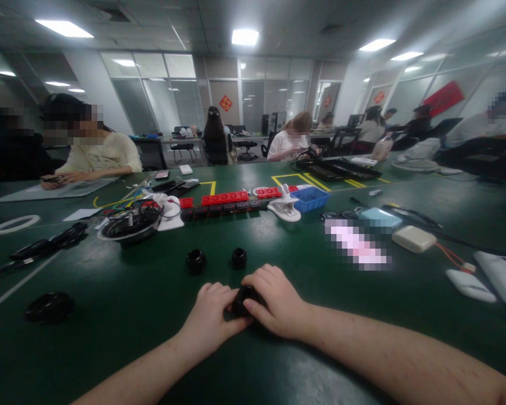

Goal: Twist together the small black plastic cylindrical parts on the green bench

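Close in front of me, a small shiny black ring-shaped thing (241,301) is held between both hands, low over the green table or resting on it; I cannot tell which. My left hand (213,312) grips its left side, with the thumb along its near edge. From the right, my right hand (276,301) wraps over the top, thumb on the near face and fingers behind. Much of the thing is hidden by the fingers. Just beyond stand two similar black pieces, one on the left (196,260) and one on the right (239,257). A wider black coil-like bundle (50,307) lies at left.
A metal bowl (129,232) with dark contents, a row of red-topped black blocks (224,198), a white clip (285,206) and a blue basket (314,198) stand farther back. Cables, a light blue box (380,218) and white cases lie right. Other people sit around.
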`<state>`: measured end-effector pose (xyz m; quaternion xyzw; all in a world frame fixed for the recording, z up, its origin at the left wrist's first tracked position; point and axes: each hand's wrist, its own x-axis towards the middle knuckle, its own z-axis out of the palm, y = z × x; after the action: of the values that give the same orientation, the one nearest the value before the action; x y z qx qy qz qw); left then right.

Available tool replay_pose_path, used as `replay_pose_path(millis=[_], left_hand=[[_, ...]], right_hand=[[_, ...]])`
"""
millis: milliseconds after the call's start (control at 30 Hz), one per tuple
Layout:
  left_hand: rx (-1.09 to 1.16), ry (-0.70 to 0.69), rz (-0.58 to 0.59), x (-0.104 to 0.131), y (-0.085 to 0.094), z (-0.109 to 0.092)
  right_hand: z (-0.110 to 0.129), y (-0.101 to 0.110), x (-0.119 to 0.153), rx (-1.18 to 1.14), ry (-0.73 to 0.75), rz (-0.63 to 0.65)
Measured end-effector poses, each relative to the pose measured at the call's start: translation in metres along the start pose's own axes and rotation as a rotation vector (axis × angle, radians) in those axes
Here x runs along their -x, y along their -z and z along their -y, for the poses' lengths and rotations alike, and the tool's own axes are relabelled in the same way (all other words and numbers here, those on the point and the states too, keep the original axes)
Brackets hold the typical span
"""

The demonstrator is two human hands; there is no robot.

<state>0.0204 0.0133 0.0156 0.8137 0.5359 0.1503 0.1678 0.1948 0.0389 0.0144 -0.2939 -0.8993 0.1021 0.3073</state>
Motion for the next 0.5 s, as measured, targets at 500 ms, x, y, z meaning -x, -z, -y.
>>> replay_pose_path(millis=[500], left_hand=[[-0.015, -0.005, -0.019, -0.0005, -0.0031, 0.0028]], right_hand=[[0.003, 0.0029, 0.0005, -0.056, 0.068, 0.003]])
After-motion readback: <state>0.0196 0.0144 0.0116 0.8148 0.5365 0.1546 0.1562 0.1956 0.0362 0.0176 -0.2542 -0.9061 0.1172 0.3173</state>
